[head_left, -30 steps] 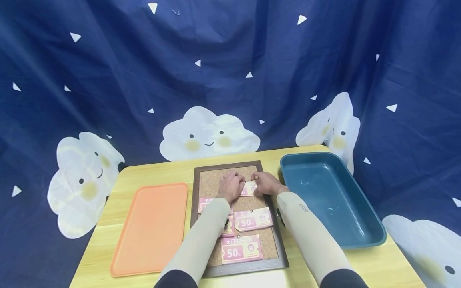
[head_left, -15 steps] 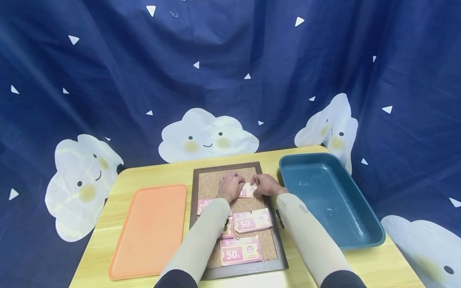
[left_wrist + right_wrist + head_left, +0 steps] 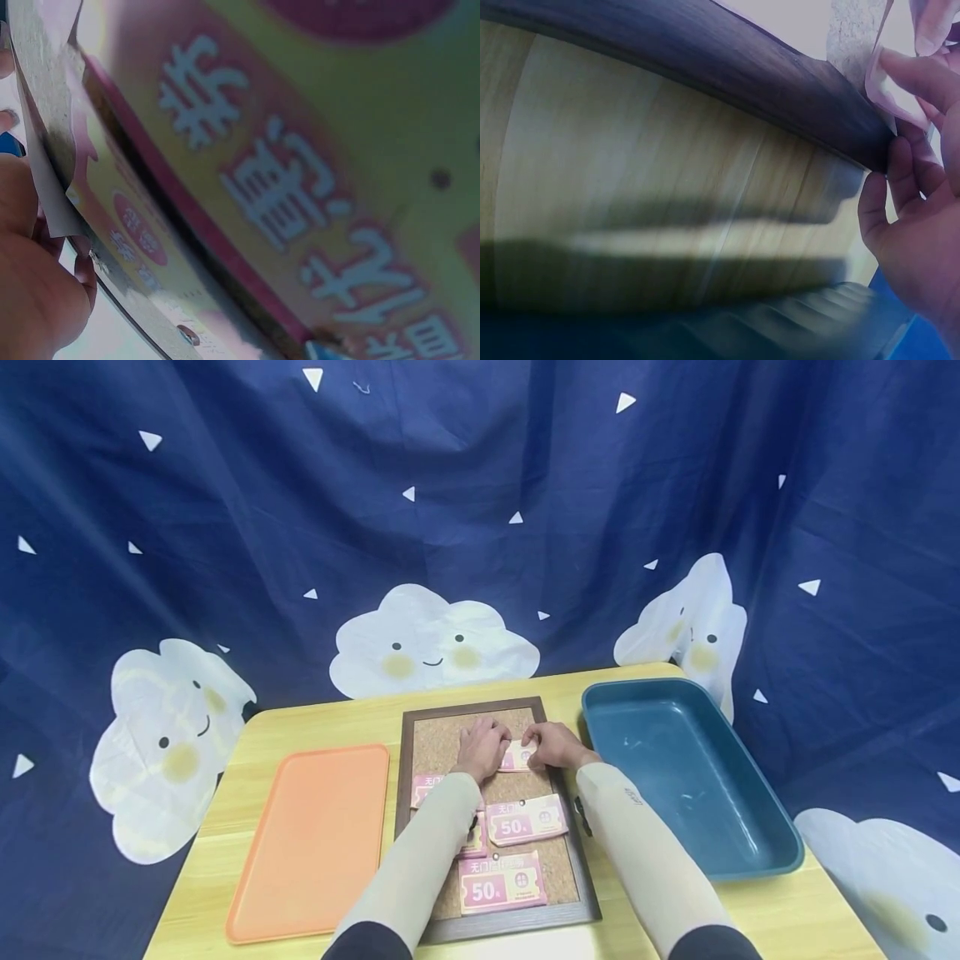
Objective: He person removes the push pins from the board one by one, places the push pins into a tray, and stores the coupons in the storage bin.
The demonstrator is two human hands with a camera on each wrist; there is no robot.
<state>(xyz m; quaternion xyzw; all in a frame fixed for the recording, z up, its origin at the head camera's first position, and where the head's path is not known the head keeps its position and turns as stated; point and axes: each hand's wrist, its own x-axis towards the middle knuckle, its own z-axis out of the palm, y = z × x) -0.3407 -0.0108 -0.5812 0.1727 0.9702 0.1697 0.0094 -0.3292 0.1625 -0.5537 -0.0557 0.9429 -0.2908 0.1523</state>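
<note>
Near the top of a cork board [image 3: 442, 735] with a dark wooden frame, both hands hold a small pink-and-white coupon [image 3: 516, 757]. My left hand [image 3: 482, 748] pinches its left side and covers that part. At its right edge, my right hand [image 3: 557, 746] grips the paper; in the right wrist view the thumb [image 3: 922, 79] lies on the coupon and other fingers rest by the dark frame [image 3: 780, 90]. Lower on the board hang several more pink coupons marked 50, one at mid right [image 3: 527, 821] and one at the bottom [image 3: 502, 885]. My left forearm partly hides others.
Left of the board lies a flat orange tray [image 3: 315, 835]. A deep blue-green basin [image 3: 690, 777] stands close on the right, beneath my right forearm. Behind the light wooden table [image 3: 352, 718] hangs a dark blue curtain [image 3: 450, 443] with clouds.
Both hands stay at the upper coupon with almost the same grip. The head view has shifted very slightly.
</note>
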